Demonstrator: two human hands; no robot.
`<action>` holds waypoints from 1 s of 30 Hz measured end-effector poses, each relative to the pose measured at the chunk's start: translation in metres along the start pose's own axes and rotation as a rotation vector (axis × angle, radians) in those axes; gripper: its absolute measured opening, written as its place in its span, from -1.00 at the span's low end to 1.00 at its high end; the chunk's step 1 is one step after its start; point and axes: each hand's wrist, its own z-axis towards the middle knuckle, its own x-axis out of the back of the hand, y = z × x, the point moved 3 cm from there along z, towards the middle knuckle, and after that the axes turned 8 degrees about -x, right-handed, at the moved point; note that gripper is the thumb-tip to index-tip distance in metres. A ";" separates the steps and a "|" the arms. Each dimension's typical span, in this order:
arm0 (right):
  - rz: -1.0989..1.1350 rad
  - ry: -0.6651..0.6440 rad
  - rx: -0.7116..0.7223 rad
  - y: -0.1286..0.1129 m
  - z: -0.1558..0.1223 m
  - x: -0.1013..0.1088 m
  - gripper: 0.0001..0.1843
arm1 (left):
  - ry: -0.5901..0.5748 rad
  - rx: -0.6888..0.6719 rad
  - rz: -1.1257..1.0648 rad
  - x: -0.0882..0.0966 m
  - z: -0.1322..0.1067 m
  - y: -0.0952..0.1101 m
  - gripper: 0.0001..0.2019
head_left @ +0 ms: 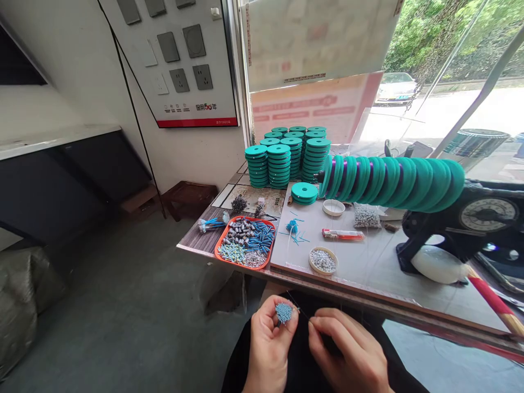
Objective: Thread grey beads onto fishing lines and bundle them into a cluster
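My left hand [268, 346] is closed around a bundle of thin light-blue sticks [284, 313], whose packed ends face up toward me. To its right, my right hand [350, 349] pinches a thin dark line [304, 315] between thumb and fingertips. That line runs up and left past my left fingertips; whether it is wire or thread I cannot tell. Both hands are over my lap, just in front of the table edge. Above them on the table stand a round dish of whitish beads [323, 260] and an orange tray [218, 252] of small blue, grey and silver parts.
Stacks of green spools [279, 164] fill the table's back. At right, a black machine [487, 213] carries a row of green discs [388, 177] out over the board. A red-and-clear packet [343, 234], a bag of beads [366, 216] and loose blue sticks [301, 237] lie between.
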 end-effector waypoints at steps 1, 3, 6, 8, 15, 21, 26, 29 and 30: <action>-0.001 0.000 0.002 0.000 0.000 0.000 -0.83 | 0.000 0.000 0.005 0.000 0.000 0.000 -0.68; -0.003 -0.003 -0.001 -0.001 0.002 0.000 -0.83 | 0.004 -0.001 0.016 0.001 0.000 -0.001 -0.69; -0.003 -0.001 -0.005 -0.002 0.002 0.001 -0.83 | 0.008 -0.001 0.029 0.002 -0.001 -0.002 -0.69; 0.000 0.000 -0.001 -0.002 0.001 0.001 -0.83 | 0.011 0.000 0.029 0.002 -0.001 -0.002 -0.69; -0.007 -0.012 -0.008 0.001 0.000 0.001 -0.90 | 0.055 0.034 -0.057 0.002 0.000 -0.003 -0.71; -0.188 -0.087 0.159 -0.001 0.002 0.001 -0.91 | 0.160 0.132 -0.342 0.002 -0.003 -0.008 -0.74; -0.192 -0.149 0.137 -0.001 -0.001 -0.006 -0.78 | 0.161 0.112 -0.369 -0.001 -0.003 0.002 -0.80; -0.163 -0.190 0.114 -0.002 0.001 -0.009 -0.67 | 0.132 0.117 -0.430 -0.003 0.000 0.013 -0.77; -0.153 -0.207 0.125 -0.003 0.001 -0.010 -0.66 | 0.140 0.124 -0.462 -0.001 0.002 0.017 -0.76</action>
